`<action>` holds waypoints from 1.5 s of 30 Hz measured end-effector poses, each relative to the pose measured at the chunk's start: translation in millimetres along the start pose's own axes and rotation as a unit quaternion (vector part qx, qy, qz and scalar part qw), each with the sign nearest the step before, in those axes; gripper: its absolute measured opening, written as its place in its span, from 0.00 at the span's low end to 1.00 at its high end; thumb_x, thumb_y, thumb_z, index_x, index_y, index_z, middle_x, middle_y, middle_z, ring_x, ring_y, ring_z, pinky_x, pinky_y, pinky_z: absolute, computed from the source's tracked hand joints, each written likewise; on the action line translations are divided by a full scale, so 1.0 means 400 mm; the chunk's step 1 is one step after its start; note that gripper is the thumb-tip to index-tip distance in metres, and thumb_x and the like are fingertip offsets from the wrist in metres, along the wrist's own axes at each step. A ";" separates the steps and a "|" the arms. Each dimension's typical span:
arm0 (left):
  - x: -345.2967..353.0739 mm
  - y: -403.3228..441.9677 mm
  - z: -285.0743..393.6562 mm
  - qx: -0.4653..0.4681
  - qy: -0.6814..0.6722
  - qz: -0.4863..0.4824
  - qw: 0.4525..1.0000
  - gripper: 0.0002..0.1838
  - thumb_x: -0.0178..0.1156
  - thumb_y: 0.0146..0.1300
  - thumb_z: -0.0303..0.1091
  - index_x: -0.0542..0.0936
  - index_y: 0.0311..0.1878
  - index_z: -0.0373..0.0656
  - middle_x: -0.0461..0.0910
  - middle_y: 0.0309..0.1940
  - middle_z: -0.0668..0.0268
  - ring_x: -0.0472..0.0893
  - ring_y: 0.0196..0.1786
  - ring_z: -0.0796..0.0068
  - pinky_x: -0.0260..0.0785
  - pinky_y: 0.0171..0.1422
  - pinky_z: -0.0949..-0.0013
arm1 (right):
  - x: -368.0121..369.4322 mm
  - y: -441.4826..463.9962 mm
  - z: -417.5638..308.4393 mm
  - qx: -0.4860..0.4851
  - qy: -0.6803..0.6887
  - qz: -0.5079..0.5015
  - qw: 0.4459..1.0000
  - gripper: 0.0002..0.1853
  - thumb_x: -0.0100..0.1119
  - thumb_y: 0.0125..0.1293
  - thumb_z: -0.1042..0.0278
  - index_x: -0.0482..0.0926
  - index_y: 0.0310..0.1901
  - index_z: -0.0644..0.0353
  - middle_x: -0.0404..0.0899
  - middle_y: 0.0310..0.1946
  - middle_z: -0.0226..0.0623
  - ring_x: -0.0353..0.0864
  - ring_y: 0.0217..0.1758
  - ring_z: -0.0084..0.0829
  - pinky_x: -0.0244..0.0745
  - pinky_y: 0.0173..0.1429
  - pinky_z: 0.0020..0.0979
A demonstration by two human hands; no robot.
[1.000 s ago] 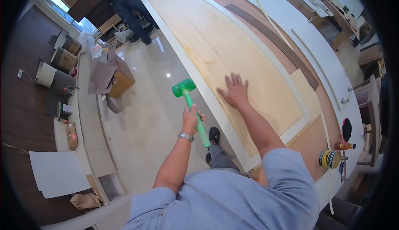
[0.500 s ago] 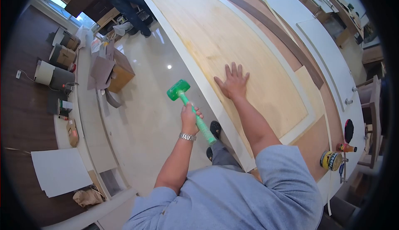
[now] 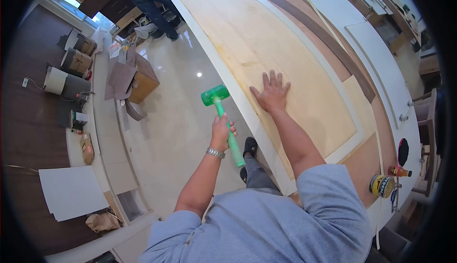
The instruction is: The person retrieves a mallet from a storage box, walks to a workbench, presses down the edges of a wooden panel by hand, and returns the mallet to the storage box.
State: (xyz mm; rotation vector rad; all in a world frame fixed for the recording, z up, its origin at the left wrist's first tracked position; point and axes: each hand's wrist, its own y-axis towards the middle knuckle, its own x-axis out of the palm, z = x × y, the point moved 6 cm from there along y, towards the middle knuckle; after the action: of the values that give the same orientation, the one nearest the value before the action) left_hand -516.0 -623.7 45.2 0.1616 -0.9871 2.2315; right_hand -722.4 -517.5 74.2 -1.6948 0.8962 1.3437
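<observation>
My left hand [image 3: 221, 132] is wrapped round the handle of a green mallet [image 3: 215, 95], which I hold up beside the worktable's edge, over the floor. Its head points away from me and stays apart from the wood. With fingers spread, my right hand [image 3: 272, 93] lies flat on a long pale wood panel [image 3: 290, 120]. White strips [image 3: 223, 65] border that panel along its edges. A silver watch [image 3: 215, 152] sits on my left wrist.
A dark brown strip [image 3: 323, 39] lies lengthwise beyond the panel. At the right stand a yellow can [image 3: 382, 186] and an orange-red bottle [image 3: 400, 171]. Cardboard boxes [image 3: 143, 78] rest on the floor at left. A person's legs [image 3: 154, 6] show at the far end.
The mallet has risen slightly and moved a little to the right, its head more level. My right hand stays flat on the panel. The whole view has shifted slightly.
</observation>
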 end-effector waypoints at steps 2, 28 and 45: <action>0.008 0.002 -0.004 0.006 -0.007 -0.004 1.000 0.08 0.47 0.76 0.41 0.63 0.45 0.49 0.68 0.28 0.68 0.69 0.23 0.79 0.68 0.23 0.71 | 0.005 0.001 0.001 -0.001 0.000 0.002 1.000 0.45 0.35 0.69 0.25 0.51 0.79 0.45 0.41 0.82 0.33 0.35 0.85 0.42 0.30 0.80 0.63; 0.015 -0.036 0.008 0.031 -0.003 0.046 0.998 0.08 0.47 0.76 0.40 0.64 0.45 0.48 0.69 0.28 0.68 0.70 0.22 0.79 0.69 0.22 0.70 | 0.003 0.004 0.001 -0.001 0.001 0.008 1.000 0.45 0.36 0.69 0.26 0.51 0.79 0.44 0.41 0.82 0.32 0.35 0.85 0.41 0.28 0.80 0.62; 0.020 -0.043 0.006 0.060 0.022 0.040 0.997 0.08 0.48 0.76 0.40 0.64 0.45 0.48 0.69 0.27 0.69 0.70 0.21 0.79 0.69 0.21 0.71 | 0.005 0.005 0.005 -0.001 0.017 -0.001 1.000 0.45 0.36 0.68 0.25 0.51 0.79 0.45 0.41 0.82 0.33 0.34 0.85 0.41 0.28 0.81 0.61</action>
State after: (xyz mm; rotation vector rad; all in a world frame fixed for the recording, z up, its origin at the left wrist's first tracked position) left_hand -511.8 -612.9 60.3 0.1279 -0.8501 2.3593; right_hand -724.6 -516.9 71.7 -1.7228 0.9130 1.3191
